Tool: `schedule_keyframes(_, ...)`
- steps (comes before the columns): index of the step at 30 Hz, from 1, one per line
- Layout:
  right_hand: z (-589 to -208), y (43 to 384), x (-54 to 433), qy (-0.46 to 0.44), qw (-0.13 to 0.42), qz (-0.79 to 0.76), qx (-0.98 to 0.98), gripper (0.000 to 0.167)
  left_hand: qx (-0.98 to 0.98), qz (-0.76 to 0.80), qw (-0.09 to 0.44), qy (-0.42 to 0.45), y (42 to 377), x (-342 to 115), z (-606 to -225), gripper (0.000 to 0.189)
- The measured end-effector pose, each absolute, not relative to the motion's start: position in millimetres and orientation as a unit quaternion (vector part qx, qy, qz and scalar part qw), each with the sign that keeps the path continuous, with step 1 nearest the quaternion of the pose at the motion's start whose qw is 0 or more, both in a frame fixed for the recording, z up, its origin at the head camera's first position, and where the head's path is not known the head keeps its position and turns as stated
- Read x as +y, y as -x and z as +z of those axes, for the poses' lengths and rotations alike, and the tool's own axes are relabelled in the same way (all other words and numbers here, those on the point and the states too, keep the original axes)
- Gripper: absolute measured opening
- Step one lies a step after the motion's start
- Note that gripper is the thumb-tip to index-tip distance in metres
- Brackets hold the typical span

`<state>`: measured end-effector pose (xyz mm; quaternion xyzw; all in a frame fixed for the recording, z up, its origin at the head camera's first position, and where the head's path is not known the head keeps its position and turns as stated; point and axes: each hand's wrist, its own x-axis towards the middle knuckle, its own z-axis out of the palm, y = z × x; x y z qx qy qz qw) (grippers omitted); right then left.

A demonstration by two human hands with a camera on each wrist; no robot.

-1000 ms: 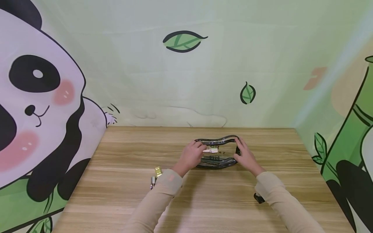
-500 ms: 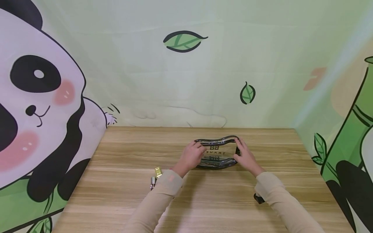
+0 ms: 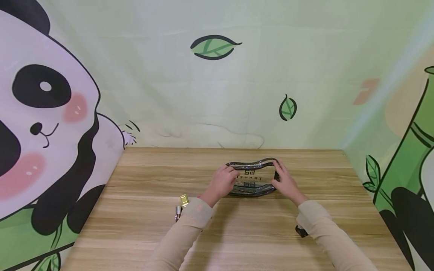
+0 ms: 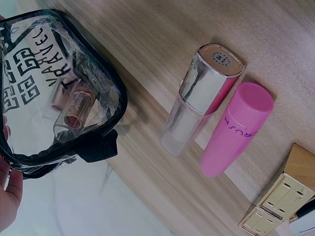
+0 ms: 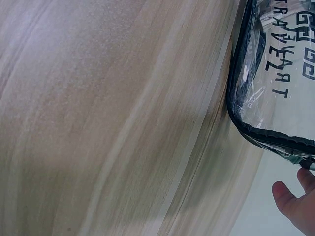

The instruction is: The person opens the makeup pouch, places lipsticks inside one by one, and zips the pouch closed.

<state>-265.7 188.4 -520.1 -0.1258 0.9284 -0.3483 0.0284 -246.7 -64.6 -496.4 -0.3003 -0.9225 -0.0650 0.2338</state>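
Note:
A clear travel pouch [image 3: 250, 165] with black trim and printed lettering stands with its mouth spread at the back of the table. My left hand [image 3: 222, 181] grips its left end, fingers curled at the rim. At the right end my right hand [image 3: 286, 183] holds the pouch, index finger and thumb set apart across the opening. Through the clear wall in the left wrist view, a lipstick tube [image 4: 76, 110] lies inside. The right wrist view has only the thumb and a fingertip [image 5: 283, 196] by the zipper corner.
Left of the pouch, the left wrist view has a silver-and-clear tube [image 4: 199, 93], a pink tube [image 4: 236, 130] and a gold case [image 4: 285, 194] on the wooden table [image 3: 257, 241]. A black object [image 3: 301, 231] lies partly under the right sleeve. A printed cloth wall [image 3: 162, 94] rises behind.
A second ago my left fingers held a pale shiny tube over the pouch's mouth; it has left them and is gone from the head view. Both hands stay at the pouch's ends.

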Motion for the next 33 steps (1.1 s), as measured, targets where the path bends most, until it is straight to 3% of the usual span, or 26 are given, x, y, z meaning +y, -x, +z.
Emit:
schedule_keyframes(14, -517, 264, 186, 0.123, 0.032, -0.348, 0.929, 0.076, -0.913, -0.085, 0.26, 0.303, 244, -67, -496, 0.016)
schedule_keyframes(33, -518, 264, 187, 0.125, 0.027, -0.351, 0.928, 0.075, -0.906, -0.134, 0.244, 0.318, 238, -92, -497, 0.015)
